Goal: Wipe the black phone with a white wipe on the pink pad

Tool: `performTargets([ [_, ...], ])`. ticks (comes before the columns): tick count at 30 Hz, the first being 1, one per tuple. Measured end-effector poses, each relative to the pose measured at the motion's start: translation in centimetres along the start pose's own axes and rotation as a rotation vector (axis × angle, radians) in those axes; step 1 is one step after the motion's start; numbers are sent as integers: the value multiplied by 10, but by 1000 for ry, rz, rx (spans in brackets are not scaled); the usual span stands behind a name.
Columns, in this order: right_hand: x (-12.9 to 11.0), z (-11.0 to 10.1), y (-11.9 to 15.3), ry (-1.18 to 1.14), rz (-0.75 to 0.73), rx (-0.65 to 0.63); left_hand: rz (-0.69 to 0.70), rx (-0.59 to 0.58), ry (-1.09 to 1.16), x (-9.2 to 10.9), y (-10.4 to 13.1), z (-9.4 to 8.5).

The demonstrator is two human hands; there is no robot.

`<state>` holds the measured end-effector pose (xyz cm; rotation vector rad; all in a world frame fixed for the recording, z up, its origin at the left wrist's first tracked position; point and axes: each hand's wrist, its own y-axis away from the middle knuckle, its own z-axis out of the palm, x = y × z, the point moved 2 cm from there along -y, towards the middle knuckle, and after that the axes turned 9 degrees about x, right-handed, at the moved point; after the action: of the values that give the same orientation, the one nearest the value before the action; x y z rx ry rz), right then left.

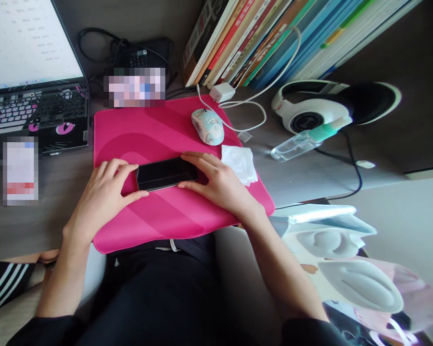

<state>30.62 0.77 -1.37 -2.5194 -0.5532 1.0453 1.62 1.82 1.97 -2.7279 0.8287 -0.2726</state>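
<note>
Head view: slim, rectangular, glossy black phone

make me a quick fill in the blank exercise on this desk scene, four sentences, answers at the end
1. The left hand and right hand hold opposite ends of a black ____.
2. The mouse sits on a desk mat whose main colour is ____.
3. The clear bottle lies beside a pair of white-and-black ____.
4. Of the two hands, the one nearer the laptop is the ____ one.

Missing words: smartphone; pink; headphones; left
</note>
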Motion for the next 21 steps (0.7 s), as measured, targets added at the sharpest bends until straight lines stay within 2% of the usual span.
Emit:
performTargets([
  [21, 0, 0, 0, -28, 40, -21, -27, -17, 27, 0, 1, 0],
])
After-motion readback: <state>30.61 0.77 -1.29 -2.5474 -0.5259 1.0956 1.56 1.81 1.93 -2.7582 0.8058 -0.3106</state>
